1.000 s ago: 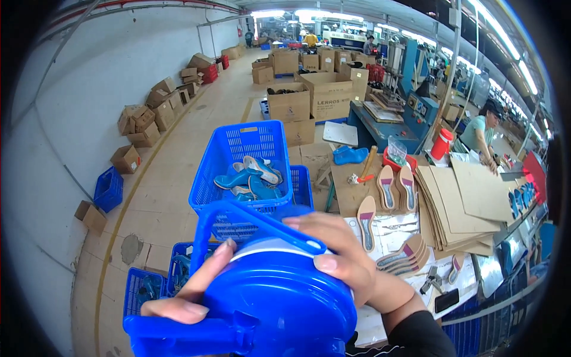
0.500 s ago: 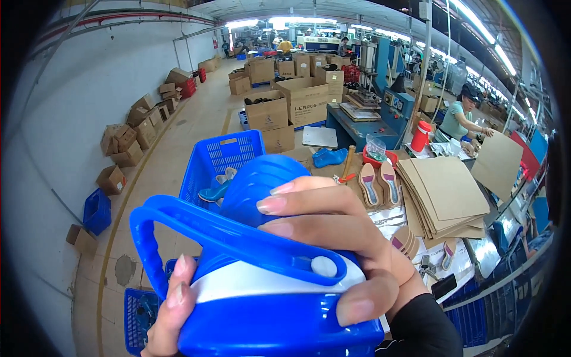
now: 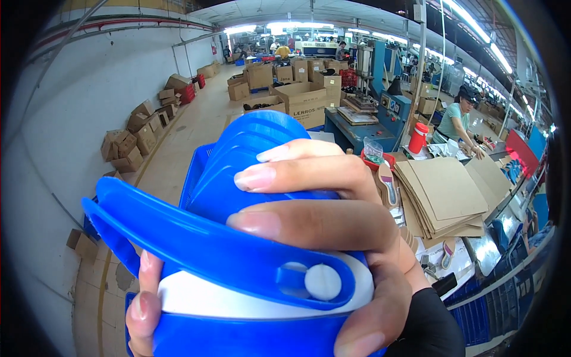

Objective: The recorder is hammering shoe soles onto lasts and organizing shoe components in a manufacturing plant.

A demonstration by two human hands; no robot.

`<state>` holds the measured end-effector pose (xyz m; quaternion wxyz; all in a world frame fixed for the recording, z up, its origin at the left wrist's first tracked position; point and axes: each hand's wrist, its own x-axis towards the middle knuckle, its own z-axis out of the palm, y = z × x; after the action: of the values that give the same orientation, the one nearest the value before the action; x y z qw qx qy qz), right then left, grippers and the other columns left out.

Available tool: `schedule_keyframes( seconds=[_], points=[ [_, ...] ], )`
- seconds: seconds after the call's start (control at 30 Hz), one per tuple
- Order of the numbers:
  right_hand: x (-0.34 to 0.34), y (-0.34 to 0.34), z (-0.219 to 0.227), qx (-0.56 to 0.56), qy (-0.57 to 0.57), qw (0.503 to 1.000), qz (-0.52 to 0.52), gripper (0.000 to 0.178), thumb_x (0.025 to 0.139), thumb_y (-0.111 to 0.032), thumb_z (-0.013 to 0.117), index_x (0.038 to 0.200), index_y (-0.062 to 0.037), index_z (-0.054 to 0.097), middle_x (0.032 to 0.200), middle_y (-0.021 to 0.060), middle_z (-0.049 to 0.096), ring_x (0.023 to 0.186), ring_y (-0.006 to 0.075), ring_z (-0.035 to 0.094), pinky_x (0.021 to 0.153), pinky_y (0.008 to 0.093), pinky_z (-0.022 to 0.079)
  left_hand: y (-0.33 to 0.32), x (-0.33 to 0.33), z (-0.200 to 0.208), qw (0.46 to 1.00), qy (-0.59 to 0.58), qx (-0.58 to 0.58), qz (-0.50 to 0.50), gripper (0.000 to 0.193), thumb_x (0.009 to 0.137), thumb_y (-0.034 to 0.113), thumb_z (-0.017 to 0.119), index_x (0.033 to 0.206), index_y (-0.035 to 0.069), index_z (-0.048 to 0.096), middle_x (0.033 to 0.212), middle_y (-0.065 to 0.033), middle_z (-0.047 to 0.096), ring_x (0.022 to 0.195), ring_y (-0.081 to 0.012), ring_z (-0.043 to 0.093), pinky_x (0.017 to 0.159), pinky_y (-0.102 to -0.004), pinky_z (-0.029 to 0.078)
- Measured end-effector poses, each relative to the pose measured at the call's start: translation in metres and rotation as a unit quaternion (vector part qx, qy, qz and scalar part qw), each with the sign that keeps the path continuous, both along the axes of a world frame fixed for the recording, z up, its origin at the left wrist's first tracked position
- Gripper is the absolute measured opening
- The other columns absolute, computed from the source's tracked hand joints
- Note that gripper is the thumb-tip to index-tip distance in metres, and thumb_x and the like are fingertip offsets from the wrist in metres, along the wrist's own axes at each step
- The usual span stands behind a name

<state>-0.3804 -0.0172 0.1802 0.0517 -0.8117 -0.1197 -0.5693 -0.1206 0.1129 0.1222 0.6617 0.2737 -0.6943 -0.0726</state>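
Note:
A large blue water jug [image 3: 250, 336] with a white collar fills the lower middle, close to me and tilted with its ribbed blue top pointing away. My right hand [image 3: 333, 220] is wrapped over the top from the right, fingers across the blue lid [image 3: 217, 172] and thumb low on the body. On the jug's left side, my left hand [image 3: 143, 309] presses its fingers against the white collar and body; the rest of that hand is hidden. The jug's blue carrying handle [image 3: 190, 229] swings out to the left, joined at a round white pivot [image 3: 323, 282].
Right of the jug, a work table bears stacked tan sheets [image 3: 443, 190], shoe insoles [image 3: 388, 184] and a red jug [image 3: 419, 138]. A co-worker [image 3: 457, 119] stands beyond it. Behind are cardboard boxes [image 3: 304, 104] and a blue press machine [image 3: 395, 113]. A blue crate [image 3: 199, 160] is partly covered.
The jug has come up and closer, tipping further and covering more of the crate and table. Both hands stay on it. The co-worker has lowered a tan sheet onto the table.

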Motion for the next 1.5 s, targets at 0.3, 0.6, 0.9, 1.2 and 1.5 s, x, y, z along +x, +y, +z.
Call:
schedule_keyframes(
  seconds=[0.3, 0.6, 0.9, 1.2, 1.5],
  points=[
    [0.011, -0.008, 0.006, 0.019, 0.023, 1.000, -0.001, 0.060, 0.100, -0.066, 0.052, 0.140, -0.0229, 0.066, 0.137, 0.0181, 0.067, 0.128, 0.0405, 0.060, 0.109, 0.0598, 0.044, -0.013, 0.012, -0.004, 0.999, 0.014, 0.034, -0.013, 0.066, 0.111, 0.051, 0.040, 0.162, 0.009, 0.035, 0.173, -0.0264, 0.026, 0.158, -0.0400, 0.035, 0.129, -0.0596, 0.030],
    [0.035, -0.012, 0.016, 0.034, 0.040, 0.999, -0.006, 0.062, 0.100, -0.066, 0.052, 0.140, -0.0204, 0.066, 0.138, 0.0182, 0.066, 0.131, 0.0400, 0.058, 0.111, 0.0590, 0.043, -0.021, 0.017, 0.001, 0.996, 0.032, 0.079, -0.017, 0.068, 0.111, 0.052, 0.041, 0.163, 0.009, 0.034, 0.173, -0.0264, 0.027, 0.158, -0.0399, 0.035, 0.129, -0.0591, 0.031],
    [0.053, -0.021, 0.031, 0.049, 0.056, 0.997, -0.010, 0.065, 0.099, -0.066, 0.052, 0.139, -0.0179, 0.067, 0.140, 0.0183, 0.065, 0.133, 0.0396, 0.057, 0.113, 0.0581, 0.041, -0.024, 0.015, 0.007, 0.991, 0.049, 0.124, -0.020, 0.069, 0.110, 0.052, 0.042, 0.163, 0.009, 0.033, 0.173, -0.0264, 0.027, 0.158, -0.0397, 0.035, 0.128, -0.0586, 0.031],
    [0.049, -0.022, 0.039, 0.060, 0.075, 0.995, -0.008, 0.067, 0.099, -0.067, 0.051, 0.139, -0.0154, 0.067, 0.142, 0.0184, 0.064, 0.135, 0.0392, 0.056, 0.115, 0.0573, 0.039, -0.020, 0.010, 0.015, 0.984, 0.071, 0.164, -0.017, 0.071, 0.110, 0.053, 0.043, 0.164, 0.009, 0.032, 0.173, -0.0264, 0.027, 0.158, -0.0396, 0.035, 0.128, -0.0581, 0.032],
    [0.049, -0.023, 0.042, 0.077, 0.096, 0.992, -0.010, 0.070, 0.098, -0.067, 0.051, 0.139, -0.0129, 0.068, 0.143, 0.0185, 0.063, 0.137, 0.0388, 0.054, 0.117, 0.0565, 0.037, -0.017, 0.004, 0.023, 0.973, 0.094, 0.210, -0.019, 0.072, 0.109, 0.054, 0.044, 0.164, 0.009, 0.032, 0.173, -0.0264, 0.027, 0.158, -0.0395, 0.036, 0.128, -0.0576, 0.032]
  ],
)
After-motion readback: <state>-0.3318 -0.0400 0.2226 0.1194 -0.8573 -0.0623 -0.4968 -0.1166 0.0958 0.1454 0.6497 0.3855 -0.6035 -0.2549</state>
